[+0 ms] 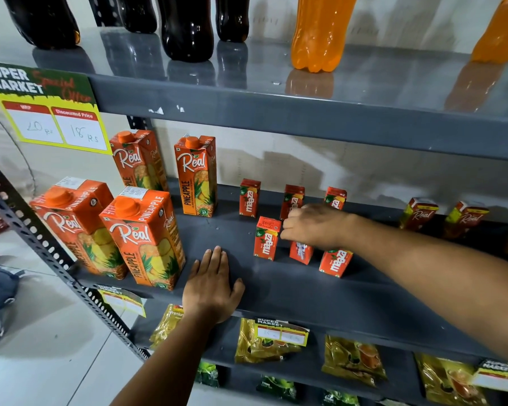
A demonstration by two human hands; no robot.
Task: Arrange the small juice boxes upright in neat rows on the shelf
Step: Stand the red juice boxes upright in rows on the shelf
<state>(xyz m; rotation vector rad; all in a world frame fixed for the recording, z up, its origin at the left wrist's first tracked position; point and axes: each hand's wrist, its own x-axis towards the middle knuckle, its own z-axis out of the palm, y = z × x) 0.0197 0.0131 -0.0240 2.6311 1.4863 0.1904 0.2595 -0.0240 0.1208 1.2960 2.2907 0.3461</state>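
Note:
Small red Maaza juice boxes stand upright on the dark grey shelf [291,291] in two rows. The back row has three: one on the left [249,198], one in the middle [292,200] and one on the right [335,197], partly hidden by my right hand. In the front row stand a left box [267,238], a middle box [301,252] and a right box [335,262]. My right hand [314,227] grips the top of the front middle box. My left hand [211,285] lies flat on the shelf's front part, fingers apart, holding nothing.
Several tall Real pineapple cartons [147,238] stand at the shelf's left. Small Real boxes [418,213] stand at the far right. Dark and orange soda bottles [320,30] fill the shelf above. Yellow packets [264,341] lie on the shelf below. A price sign [50,109] hangs top left.

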